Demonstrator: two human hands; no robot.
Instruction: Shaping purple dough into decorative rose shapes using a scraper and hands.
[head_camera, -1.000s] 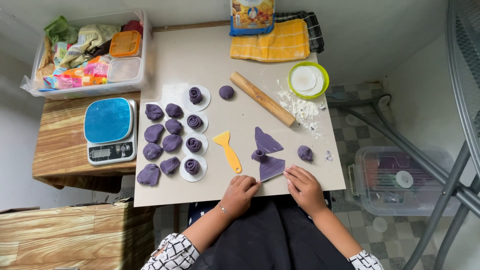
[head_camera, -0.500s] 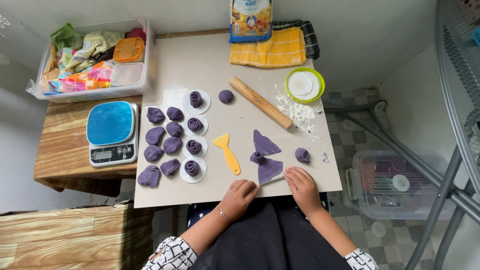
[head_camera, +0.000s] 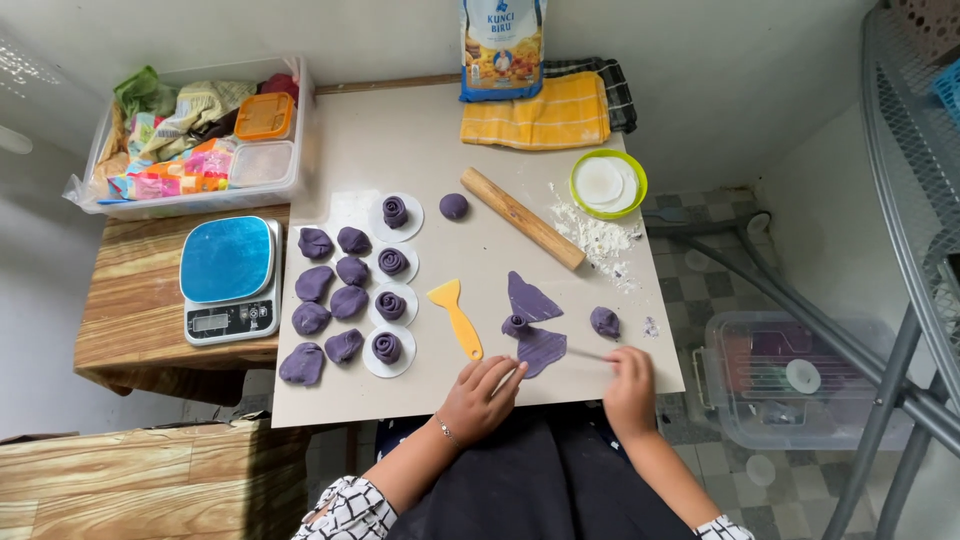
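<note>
Purple dough sheet (head_camera: 541, 349) is being touched by the left hand (head_camera: 482, 394); at its three o'clock, a thin stick (head_camera: 590, 354) is being pinched by the right hand (head_camera: 630, 385)

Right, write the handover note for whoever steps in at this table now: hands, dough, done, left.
Left hand: bare, fingertips at the flat purple dough sheet.
Right hand: holds a thin tool, tip toward the sheet.
Done: four rolled spirals on white paper rounds.
Left: eight plain dough lumps beside the spirals, two balls, and the sheet itself.
Yellow scraper and rolling pin lie free.
</note>
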